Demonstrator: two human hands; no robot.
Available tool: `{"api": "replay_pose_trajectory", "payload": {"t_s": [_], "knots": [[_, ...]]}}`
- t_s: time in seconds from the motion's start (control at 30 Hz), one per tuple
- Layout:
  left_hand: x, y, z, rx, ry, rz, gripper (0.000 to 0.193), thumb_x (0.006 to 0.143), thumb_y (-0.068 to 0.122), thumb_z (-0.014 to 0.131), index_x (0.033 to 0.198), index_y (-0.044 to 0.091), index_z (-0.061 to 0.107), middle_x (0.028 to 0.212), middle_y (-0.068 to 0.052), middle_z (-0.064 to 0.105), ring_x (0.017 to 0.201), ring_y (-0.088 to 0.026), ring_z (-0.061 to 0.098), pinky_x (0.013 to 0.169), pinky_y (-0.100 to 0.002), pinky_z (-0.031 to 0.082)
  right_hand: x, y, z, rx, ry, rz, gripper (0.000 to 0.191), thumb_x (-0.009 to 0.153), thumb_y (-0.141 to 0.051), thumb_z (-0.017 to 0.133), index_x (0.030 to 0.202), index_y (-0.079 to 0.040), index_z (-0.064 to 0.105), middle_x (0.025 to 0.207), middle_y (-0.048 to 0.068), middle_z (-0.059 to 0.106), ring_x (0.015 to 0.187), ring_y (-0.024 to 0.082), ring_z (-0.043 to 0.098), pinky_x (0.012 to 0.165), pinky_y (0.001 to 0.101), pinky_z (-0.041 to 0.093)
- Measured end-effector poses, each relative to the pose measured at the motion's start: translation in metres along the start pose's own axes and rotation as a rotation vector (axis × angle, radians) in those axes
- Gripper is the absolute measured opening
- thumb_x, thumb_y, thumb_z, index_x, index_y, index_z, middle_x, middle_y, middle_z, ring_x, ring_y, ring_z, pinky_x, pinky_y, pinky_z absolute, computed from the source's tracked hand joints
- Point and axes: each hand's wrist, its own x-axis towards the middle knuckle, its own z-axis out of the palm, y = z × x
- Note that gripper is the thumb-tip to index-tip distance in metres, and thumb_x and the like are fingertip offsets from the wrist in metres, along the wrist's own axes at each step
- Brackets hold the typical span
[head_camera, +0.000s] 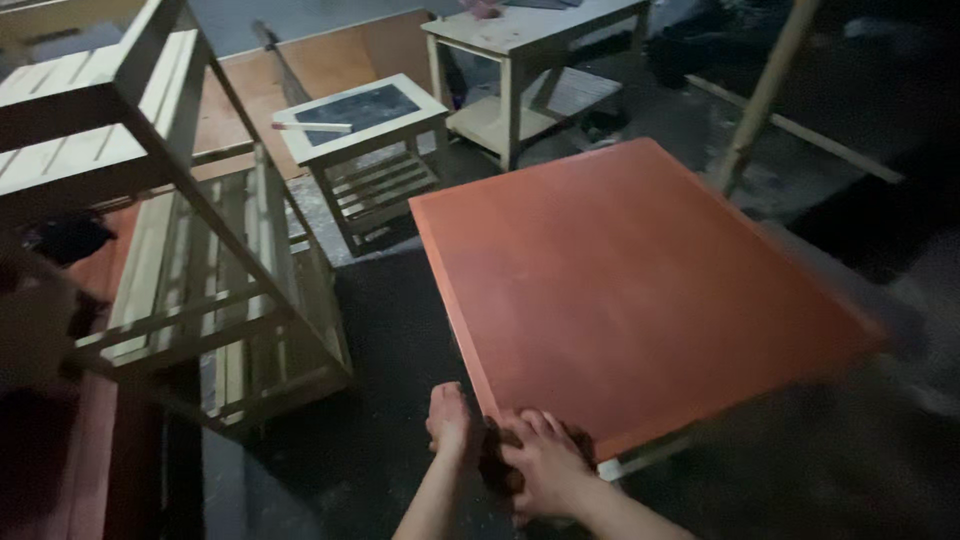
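1. At the centre of a dim workshop floor, a large square board (630, 290) painted reddish-brown is seen lying flat and slightly tilted, its surface smooth and evenly coloured, with a pale unpainted edge showing at the near corner.
2. To the left, a slatted frame of pale unfinished wood (200, 280) is seen standing on the dark floor, well apart from the board.
3. Behind the board, a small pale table with a dark inset top (362, 112) is placed, with a larger pale workbench (520, 40) beyond it.
4. The right hand (545, 465) is laid at the board's near corner, fingers spread and bent over the edge; a firm grip cannot be confirmed.
5. The left hand (448, 418) is held just beside that corner, fingers curled downward; whether anything is gripped cannot be told.
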Motion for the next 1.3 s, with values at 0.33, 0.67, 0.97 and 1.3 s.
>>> {"api": "replay_pose_trajectory", "payload": {"t_s": [0.33,0.67,0.97,1.3], "knots": [[0.002,-0.060,0.035,-0.140,-0.380,0.251,0.053,0.102,0.037,0.034,0.117,-0.001,0.067,0.108,-0.019,0.072,0.095,-0.028,0.071,0.081,-0.043,0.056,-0.081,0.102,0.054,-0.484,0.731,-0.048,0.071,0.066,-0.020,0.080,0.131,-0.036,0.055,0.142,0.005,0.042,0.138,0.034,0.034,0.115,0.0662,0.025],[-0.004,-0.033,0.041,-0.524,-0.318,-0.219,0.057,0.103,0.043,0.031,0.147,0.012,0.051,0.145,-0.012,0.054,0.133,-0.029,0.050,0.109,-0.045,0.041,-0.040,0.096,0.054,-0.365,0.889,-0.175,0.041,0.076,-0.034,0.071,0.117,-0.034,0.071,0.138,0.006,0.052,0.135,0.035,0.041,0.109,0.0787,0.023],[0.064,0.005,0.005,-0.624,-0.334,-0.061,0.064,0.101,0.047,0.037,0.140,0.003,0.062,0.132,-0.015,0.070,0.121,-0.029,0.065,0.105,-0.043,0.047,0.034,0.083,0.002,-0.318,0.877,-0.325,0.040,0.080,-0.039,0.073,0.119,-0.030,0.070,0.138,0.007,0.053,0.131,0.037,0.045,0.105,0.0830,0.024],[0.153,0.145,-0.003,-0.919,-0.546,0.367,0.066,0.101,0.049,0.040,0.139,-0.001,0.060,0.129,-0.017,0.068,0.118,-0.028,0.066,0.100,-0.043,0.051,0.169,0.093,-0.161,-0.373,0.881,-0.294,0.055,0.067,-0.031,0.083,0.120,-0.024,0.068,0.134,0.013,0.054,0.125,0.041,0.049,0.099,0.0652,0.040]]}}
